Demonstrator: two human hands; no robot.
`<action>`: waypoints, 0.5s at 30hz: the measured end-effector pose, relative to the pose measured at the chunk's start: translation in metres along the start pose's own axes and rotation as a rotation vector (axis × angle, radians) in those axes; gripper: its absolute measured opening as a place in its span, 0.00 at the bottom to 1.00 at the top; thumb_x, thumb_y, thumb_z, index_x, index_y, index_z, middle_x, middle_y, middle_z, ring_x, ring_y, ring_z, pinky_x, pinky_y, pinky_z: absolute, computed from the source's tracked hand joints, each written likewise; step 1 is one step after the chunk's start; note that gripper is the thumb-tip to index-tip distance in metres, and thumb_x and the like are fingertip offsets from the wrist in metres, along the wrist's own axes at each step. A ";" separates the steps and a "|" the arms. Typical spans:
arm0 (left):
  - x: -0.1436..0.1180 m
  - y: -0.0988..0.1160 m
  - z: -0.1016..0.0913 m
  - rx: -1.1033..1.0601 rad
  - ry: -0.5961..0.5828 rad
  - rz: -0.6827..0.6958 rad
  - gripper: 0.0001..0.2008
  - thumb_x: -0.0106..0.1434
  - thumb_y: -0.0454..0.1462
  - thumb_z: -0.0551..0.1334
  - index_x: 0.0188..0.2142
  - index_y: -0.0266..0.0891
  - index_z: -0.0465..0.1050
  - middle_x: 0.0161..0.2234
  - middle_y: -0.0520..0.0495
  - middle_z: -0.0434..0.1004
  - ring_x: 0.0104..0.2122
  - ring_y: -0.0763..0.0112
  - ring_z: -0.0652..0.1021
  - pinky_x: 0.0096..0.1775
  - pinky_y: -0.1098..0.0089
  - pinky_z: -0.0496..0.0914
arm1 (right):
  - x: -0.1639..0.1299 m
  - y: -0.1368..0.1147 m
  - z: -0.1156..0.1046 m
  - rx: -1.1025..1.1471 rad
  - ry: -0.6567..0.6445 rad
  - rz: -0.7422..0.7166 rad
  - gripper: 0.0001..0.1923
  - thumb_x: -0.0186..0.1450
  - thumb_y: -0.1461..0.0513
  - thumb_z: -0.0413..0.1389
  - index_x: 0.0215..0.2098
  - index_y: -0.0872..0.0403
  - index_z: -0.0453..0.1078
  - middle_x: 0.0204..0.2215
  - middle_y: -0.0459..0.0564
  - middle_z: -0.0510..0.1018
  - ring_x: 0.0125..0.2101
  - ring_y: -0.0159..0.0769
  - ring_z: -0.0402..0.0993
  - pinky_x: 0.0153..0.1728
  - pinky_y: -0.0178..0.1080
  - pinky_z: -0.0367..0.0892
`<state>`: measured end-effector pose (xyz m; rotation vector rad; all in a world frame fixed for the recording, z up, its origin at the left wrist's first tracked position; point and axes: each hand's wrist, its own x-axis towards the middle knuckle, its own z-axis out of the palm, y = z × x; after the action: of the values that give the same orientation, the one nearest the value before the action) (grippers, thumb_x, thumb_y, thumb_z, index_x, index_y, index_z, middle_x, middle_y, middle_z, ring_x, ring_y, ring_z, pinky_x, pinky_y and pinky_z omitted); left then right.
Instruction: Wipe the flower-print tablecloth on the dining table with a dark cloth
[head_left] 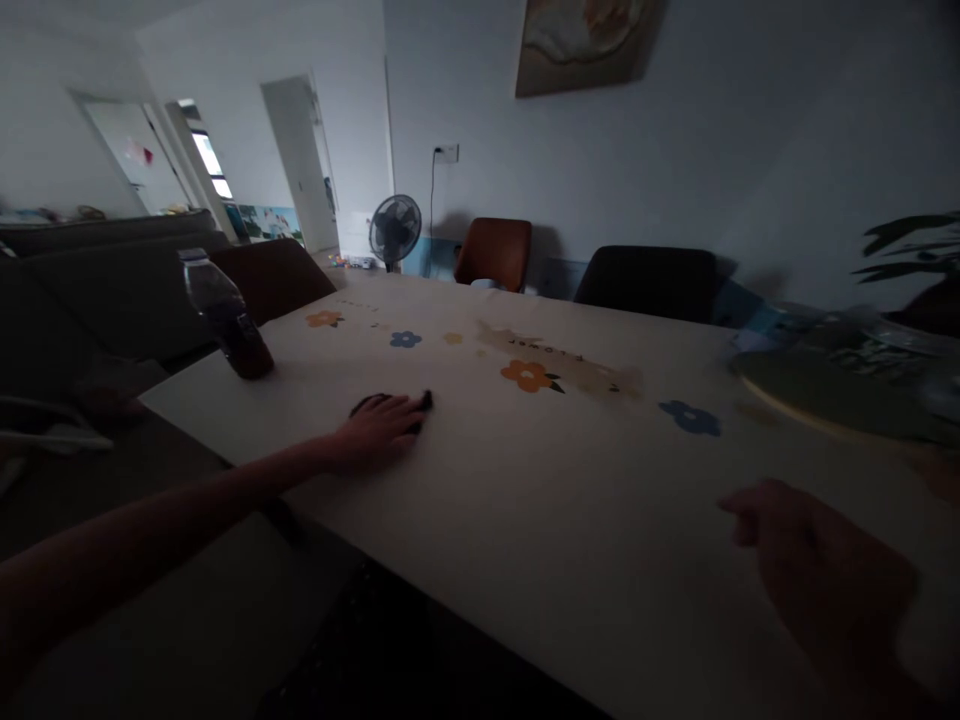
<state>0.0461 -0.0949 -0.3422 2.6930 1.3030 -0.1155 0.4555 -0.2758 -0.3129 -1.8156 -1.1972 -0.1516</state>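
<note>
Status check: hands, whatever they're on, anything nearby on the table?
Left hand flat on a small dark object, too dim to identify. Right hand loosely curled above the table, holding nothing. Bottle stands beyond the left hand, apart from it.

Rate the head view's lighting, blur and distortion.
Head view: dim overall, only the far doorway blown out; right hand and round tray smeared by blur; left hand hides a dark object too murky to identify; table edge and walls bend with wide-angle distortion.
</note>
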 end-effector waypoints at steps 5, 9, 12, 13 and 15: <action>0.012 0.113 0.003 0.008 0.007 0.419 0.27 0.72 0.47 0.45 0.67 0.43 0.56 0.70 0.45 0.51 0.69 0.54 0.53 0.66 0.48 0.50 | -0.002 -0.003 0.002 0.033 0.027 -0.034 0.17 0.56 0.51 0.49 0.17 0.48 0.72 0.15 0.48 0.70 0.20 0.43 0.72 0.24 0.43 0.65; 0.044 0.202 0.008 0.078 0.128 0.693 0.27 0.73 0.47 0.44 0.65 0.40 0.58 0.68 0.44 0.56 0.66 0.55 0.58 0.62 0.49 0.58 | -0.002 -0.004 -0.001 0.052 0.056 -0.111 0.17 0.59 0.52 0.49 0.18 0.49 0.71 0.15 0.47 0.70 0.19 0.41 0.71 0.24 0.42 0.63; 0.071 0.263 0.010 0.181 0.150 0.821 0.27 0.73 0.47 0.43 0.66 0.40 0.58 0.69 0.46 0.54 0.65 0.58 0.59 0.58 0.50 0.63 | 0.000 -0.001 -0.005 -0.020 0.082 -0.128 0.17 0.58 0.53 0.46 0.19 0.49 0.71 0.17 0.48 0.72 0.20 0.42 0.72 0.26 0.44 0.63; 0.081 0.280 0.011 0.213 0.151 0.849 0.27 0.73 0.47 0.44 0.66 0.41 0.58 0.69 0.48 0.53 0.65 0.59 0.59 0.57 0.51 0.64 | 0.001 0.002 -0.006 -0.038 0.087 -0.104 0.17 0.58 0.53 0.46 0.19 0.49 0.71 0.18 0.49 0.73 0.22 0.43 0.72 0.26 0.45 0.63; 0.098 0.309 0.014 0.266 0.180 0.875 0.26 0.73 0.47 0.45 0.66 0.46 0.60 0.69 0.51 0.53 0.66 0.61 0.59 0.56 0.52 0.66 | 0.003 0.009 -0.006 -0.025 0.115 -0.015 0.14 0.56 0.54 0.47 0.20 0.48 0.71 0.19 0.50 0.74 0.24 0.45 0.74 0.27 0.45 0.65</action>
<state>0.3491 -0.2104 -0.3384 3.2821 0.0358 0.0623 0.4661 -0.2789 -0.3131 -1.7948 -1.1330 -0.2766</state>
